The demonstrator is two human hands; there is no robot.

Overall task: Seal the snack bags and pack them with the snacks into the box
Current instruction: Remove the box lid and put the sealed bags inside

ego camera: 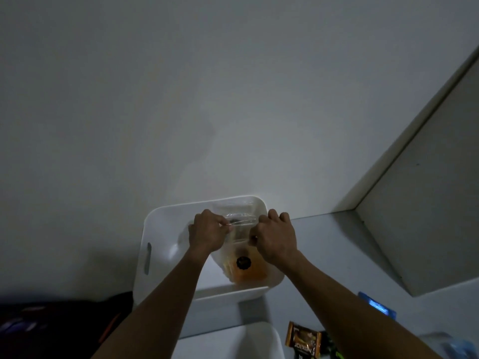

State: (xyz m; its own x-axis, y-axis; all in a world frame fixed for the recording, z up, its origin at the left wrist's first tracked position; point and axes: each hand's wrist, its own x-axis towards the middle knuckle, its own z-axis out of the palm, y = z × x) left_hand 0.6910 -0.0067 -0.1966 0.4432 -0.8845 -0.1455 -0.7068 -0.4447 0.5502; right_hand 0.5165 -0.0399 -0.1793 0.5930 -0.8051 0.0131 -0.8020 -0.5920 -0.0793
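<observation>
Wall: pale surface [181, 86] filling everything from nine o'clock round to two o'clock; it backs the work spot, so the box sits pushed up against it.
Cabinet side: grey slanted panel [425, 198] at three o'clock, closing off the counter on that side.
Counter: light top [334, 250] from four to six o'clock, carrying the box and the loose snacks within arm's reach.
Box: white plastic bin [160, 229] at the centre, slot handle at its nine o'clock wall, mouth up so things can be dropped straight in.
Second container: white rim [259, 332] at six o'clock, just nearer than the box; what it is for I cannot tell.
Snack bag: clear zip bag [242, 228] held over the box's three o'clock half, orange contents and a dark round label sagging at its lower end; held by its top edge so the weight pulls the mouth straight for sealing.
Left hand: [207, 231] fingers curled, pinching the bag's top strip at its nine o'clock end.
Right hand: [274, 237] fingers curled, pinching the same strip at its three o'clock end; the two pull apart, probably to line up the zip.
Loose snacks: gold-brown wrapper [302, 342] at five o'clock and blue packet [377, 305] at four o'clock, lying unpacked.
</observation>
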